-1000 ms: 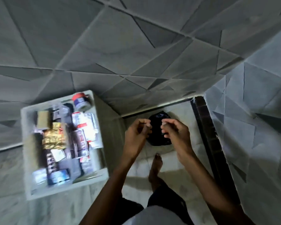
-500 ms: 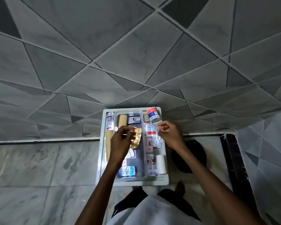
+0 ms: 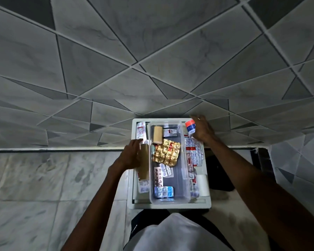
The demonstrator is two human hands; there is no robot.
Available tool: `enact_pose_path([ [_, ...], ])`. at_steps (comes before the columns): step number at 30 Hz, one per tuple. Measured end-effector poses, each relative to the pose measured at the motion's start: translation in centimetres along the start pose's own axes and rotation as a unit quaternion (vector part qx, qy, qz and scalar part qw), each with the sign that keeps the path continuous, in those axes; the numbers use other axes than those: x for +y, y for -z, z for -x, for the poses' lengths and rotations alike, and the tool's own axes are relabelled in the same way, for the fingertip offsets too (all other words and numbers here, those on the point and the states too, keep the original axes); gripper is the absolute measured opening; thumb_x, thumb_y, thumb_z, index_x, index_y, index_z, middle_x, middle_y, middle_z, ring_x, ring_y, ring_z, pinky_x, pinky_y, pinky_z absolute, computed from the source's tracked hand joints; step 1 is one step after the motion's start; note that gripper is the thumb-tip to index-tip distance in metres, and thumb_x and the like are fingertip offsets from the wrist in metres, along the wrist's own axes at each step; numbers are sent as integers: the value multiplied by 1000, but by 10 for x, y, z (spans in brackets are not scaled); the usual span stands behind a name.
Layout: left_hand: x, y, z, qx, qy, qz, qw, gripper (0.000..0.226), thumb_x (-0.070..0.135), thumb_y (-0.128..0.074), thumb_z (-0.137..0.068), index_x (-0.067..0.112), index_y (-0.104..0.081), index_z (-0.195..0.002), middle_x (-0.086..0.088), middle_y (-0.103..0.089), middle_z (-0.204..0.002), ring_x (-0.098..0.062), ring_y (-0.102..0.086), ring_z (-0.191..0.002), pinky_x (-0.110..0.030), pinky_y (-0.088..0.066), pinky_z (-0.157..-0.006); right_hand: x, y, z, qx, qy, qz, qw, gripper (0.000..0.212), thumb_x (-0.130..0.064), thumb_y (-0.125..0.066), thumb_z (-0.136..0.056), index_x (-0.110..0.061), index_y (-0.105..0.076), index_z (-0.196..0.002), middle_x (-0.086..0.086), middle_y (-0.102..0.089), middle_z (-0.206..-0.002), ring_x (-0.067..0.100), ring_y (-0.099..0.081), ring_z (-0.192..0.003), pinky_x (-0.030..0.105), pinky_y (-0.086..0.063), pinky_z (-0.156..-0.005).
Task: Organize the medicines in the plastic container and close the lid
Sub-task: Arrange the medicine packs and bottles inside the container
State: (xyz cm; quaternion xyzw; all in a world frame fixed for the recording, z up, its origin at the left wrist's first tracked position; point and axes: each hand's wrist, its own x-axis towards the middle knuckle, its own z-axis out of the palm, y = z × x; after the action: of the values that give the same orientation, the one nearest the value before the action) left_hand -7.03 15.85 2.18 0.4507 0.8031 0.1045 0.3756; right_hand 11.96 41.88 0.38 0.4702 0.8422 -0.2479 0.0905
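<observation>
A white plastic container (image 3: pixel 170 206) sits on the ledge in front of me, with a clear inner tray (image 3: pixel 182 200) in its middle. In the tray lie a gold blister pack (image 3: pixel 166 153), a tan bandage roll (image 3: pixel 157 134) and a blue blister strip (image 3: pixel 163 192). My left hand (image 3: pixel 131 155) grips a long tan roll (image 3: pixel 144 164) in the container's left side. At the far right corner, my right hand (image 3: pixel 203 131) wraps around a small white jar with a red cap (image 3: pixel 190 127). More blister strips (image 3: pixel 195 154) fill the right side. No lid is visible.
A white roll (image 3: pixel 203 183) lies at the container's right near corner. A black bag (image 3: pixel 219 171) is on the floor just right of the container. A grey tiled wall rises directly behind it, and marble floor tiles spread to the left.
The gold blister pack left my left hand and now lies in the clear tray. My left hand moved left onto the tan roll; my right hand moved up to the red-capped jar.
</observation>
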Motion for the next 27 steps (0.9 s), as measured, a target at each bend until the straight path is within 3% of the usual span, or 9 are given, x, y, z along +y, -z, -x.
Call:
enact_pose_path([
  [2, -2, -5, 2, -54, 2, -72, 996, 124, 18, -89, -57, 13, -9, -152, -10, -18, -157, -41, -37, -131, -50, -44, -101, -5, -1, 0, 11, 10, 1, 1000, 88, -9, -81, -68, -22, -37, -144, 13, -36, -150, 34, -42, -133, 38, -41, -107],
  [5, -5, -16, 6, -67, -2, -136, 988, 137, 31, -91, -54, 17, 3, -153, -5, -4, -161, -42, -28, -137, -53, -38, -104, -9, 0, 4, 38, 27, 0, 999, 80, -10, -81, -68, -16, -43, -139, 15, -46, -142, 34, -48, -127, 38, -42, -105],
  [13, -10, -27, 6, -54, -36, -194, 979, 148, 52, -88, -50, 14, 13, -152, -9, 11, -162, -43, -17, -144, -55, -31, -110, -32, 42, 51, 154, 33, -47, 986, 65, -18, -80, -65, -15, -52, -123, 16, -59, -113, 34, -61, -96, 35, -49, -80],
  [17, -8, -32, 10, -29, -44, -211, 976, 142, 53, -85, -54, 12, 10, -151, -14, 5, -162, -42, -18, -144, -52, -29, -113, -61, 42, 74, 98, 72, -68, 990, 72, -24, -85, -63, -15, -51, -125, 10, -54, -124, 27, -60, -100, 35, -49, -84],
  [22, -13, -38, 8, -4, -83, -153, 985, 145, 53, -86, -50, 17, 14, -149, -20, -3, -159, -42, -25, -141, -49, -35, -112, -82, 8, 63, 44, 133, 123, 982, 72, -39, -79, -69, -16, -49, -131, 11, -54, -130, 30, -49, -117, 40, -43, -96],
  [27, -17, -46, 4, -10, -87, -57, 995, 151, 53, -87, -42, 25, 16, -148, -19, -3, -158, -38, -26, -140, -48, -37, -113, -86, -11, 54, 66, 133, 243, 958, 68, -30, -76, -74, -12, -46, -132, 13, -56, -133, 31, -47, -124, 41, -38, -101],
])
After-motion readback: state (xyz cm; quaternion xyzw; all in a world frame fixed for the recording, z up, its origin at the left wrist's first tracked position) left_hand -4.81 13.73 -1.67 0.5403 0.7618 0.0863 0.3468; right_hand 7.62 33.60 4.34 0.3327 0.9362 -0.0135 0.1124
